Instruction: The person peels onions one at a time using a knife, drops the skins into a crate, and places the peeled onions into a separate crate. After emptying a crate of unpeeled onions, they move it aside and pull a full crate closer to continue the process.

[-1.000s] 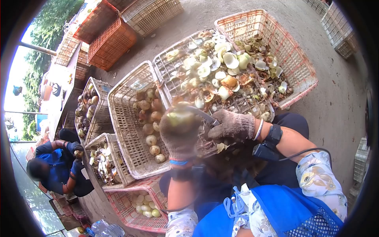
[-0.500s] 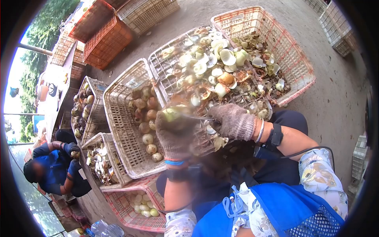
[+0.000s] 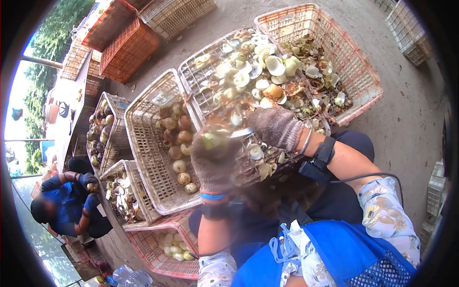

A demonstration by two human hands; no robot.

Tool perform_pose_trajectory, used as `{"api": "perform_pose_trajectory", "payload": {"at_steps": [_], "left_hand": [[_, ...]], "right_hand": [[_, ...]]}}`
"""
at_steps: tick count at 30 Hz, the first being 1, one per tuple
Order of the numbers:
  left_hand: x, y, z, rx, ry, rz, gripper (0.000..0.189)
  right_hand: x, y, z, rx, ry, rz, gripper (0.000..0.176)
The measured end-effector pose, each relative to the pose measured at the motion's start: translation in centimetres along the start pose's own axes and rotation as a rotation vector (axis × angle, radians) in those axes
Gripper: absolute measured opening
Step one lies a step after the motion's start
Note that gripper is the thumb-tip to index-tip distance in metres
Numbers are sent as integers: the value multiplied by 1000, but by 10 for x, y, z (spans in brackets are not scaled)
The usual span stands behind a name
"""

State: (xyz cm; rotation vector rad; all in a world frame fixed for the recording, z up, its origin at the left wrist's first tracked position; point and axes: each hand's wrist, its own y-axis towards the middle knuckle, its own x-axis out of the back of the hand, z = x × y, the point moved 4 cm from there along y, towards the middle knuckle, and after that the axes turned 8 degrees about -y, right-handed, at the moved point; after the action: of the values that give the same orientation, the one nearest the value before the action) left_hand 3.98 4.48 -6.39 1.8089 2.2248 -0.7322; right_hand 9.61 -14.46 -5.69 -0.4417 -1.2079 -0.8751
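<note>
My left hand (image 3: 210,165), in a brown knit glove, is closed around a pale green onion (image 3: 213,138), partly blurred and hidden by the fingers. My right hand (image 3: 278,128), gloved likewise, grips a small knife (image 3: 242,132) whose blade points left at the onion. Below both hands lie onion peels (image 3: 275,66) and scraps on a crate laid as a grid surface (image 3: 193,79). To the left of my left hand, unpeeled onions (image 3: 184,137) fill part of a whitish plastic crate (image 3: 143,143).
A red-and-white crate (image 3: 349,57) with peel waste stands at upper right. Peeled onions (image 3: 177,248) sit in a crate (image 3: 158,272) at lower left. A co-worker (image 3: 64,205) in blue gloves handles an onion at far left. Orange crates (image 3: 129,52) stand at upper left.
My right hand has shifted slightly up and left, and its wrist has turned, with the knife blade now showing more clearly. My left hand stays nearly in place around the onion.
</note>
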Motion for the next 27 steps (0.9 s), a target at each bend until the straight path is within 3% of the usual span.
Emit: {"api": "perform_pose_trajectory", "payload": {"at_steps": [2, 3, 5, 6, 7, 9, 10, 11, 13, 14, 15, 17, 18, 19, 21, 22, 23, 24, 25, 26, 27], "left_hand": [[-15, -4, -1, 199, -620, -67, 39], [-24, -5, -6, 192, -625, -64, 39], [-38, -9, -25, -146, -87, -30, 31], [-40, -9, -28, -344, 259, 10, 37], [-37, -10, -22, -350, 255, 5, 37], [-31, -5, -10, -224, 85, -42, 44], [-49, -15, -23, 104, -642, 37, 43], [-42, -13, -23, 100, -644, 37, 43], [-19, -3, -4, 187, -723, -37, 42], [-25, -2, 0, 560, -1406, 101, 46], [-23, -4, 7, 571, -1407, 103, 46], [-33, -12, 3, 331, -673, -25, 51], [-33, -13, 6, 303, -494, -36, 56], [-29, -16, 11, 313, -493, -40, 56], [-27, -20, 1, -141, 472, 208, 51], [-37, -26, -9, -210, 694, 223, 46], [-33, -23, -5, -208, 692, 224, 46], [-23, -18, 11, 136, 6, 203, 47], [-23, -19, 21, 467, -684, 161, 48], [-20, -18, 22, 468, -684, 161, 48], [-15, -16, 17, 255, -147, 245, 50]], "right_hand": [[6, -2, 5, -101, 146, 147, 16], [1, -4, 10, -158, 305, 246, 18], [-2, -15, 25, -221, 805, 362, 23], [-5, -15, 25, -285, 838, 371, 25], [1, -16, 29, -279, 833, 373, 25], [12, -23, 37, -486, 1167, 604, 23], [18, -26, 42, -451, 1262, 550, 24], [13, -26, 40, -448, 1259, 552, 24], [2, -23, 26, -406, 961, 302, 29], [11, -17, 29, -436, 1173, 127, 38], [24, -14, 25, -455, 971, 169, 51], [38, -6, 27, -360, 1083, -34, 62], [18, -2, 18, -185, 1065, -210, 70], [21, 0, 20, -159, 1221, -218, 63], [19, 0, 15, -100, 1129, -191, 50], [23, -1, 13, -105, 1129, -191, 50], [36, -1, 15, 10, 911, -243, 44], [45, -2, 19, 123, 691, -292, 38], [46, -2, 20, 124, 690, -292, 38], [47, -4, 23, 143, 690, -312, 37], [48, -6, 25, 156, 693, -334, 36]]}}
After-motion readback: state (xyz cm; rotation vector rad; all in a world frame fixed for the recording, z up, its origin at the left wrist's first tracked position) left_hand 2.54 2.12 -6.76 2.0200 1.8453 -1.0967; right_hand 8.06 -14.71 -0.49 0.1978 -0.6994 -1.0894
